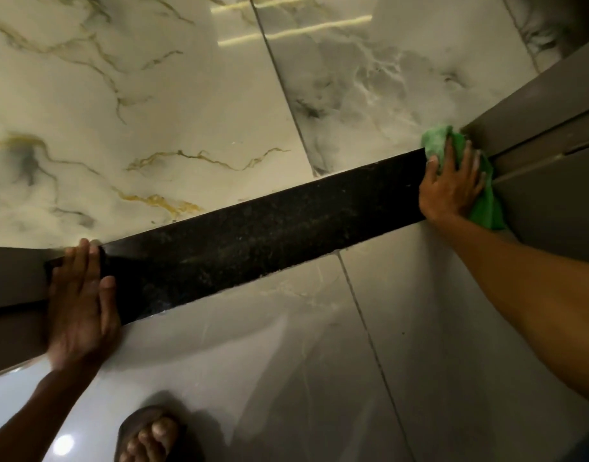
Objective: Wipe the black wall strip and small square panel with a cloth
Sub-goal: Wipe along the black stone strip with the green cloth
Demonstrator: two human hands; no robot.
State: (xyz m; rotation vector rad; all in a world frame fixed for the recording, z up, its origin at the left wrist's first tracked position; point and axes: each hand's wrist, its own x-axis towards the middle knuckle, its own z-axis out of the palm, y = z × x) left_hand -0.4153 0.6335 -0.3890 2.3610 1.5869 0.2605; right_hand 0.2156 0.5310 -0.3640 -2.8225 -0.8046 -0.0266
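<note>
A long black speckled strip (253,241) runs slantwise across the marble wall, from lower left to upper right. My right hand (451,188) lies flat on a green cloth (486,208) at the strip's right end, pressing it where the strip meets a brown frame. The cloth bunches above and hangs below my fingers. At the strip's left end my left hand (81,301) rests flat with its fingers spread, holding nothing. No small square panel shows in this view.
White marble tiles with gold and grey veins (136,111) cover the wall above and below the strip. A brown door frame (546,135) stands at the right, brown trim (9,278) at the left. My foot in a sandal (151,435) shows on the glossy floor.
</note>
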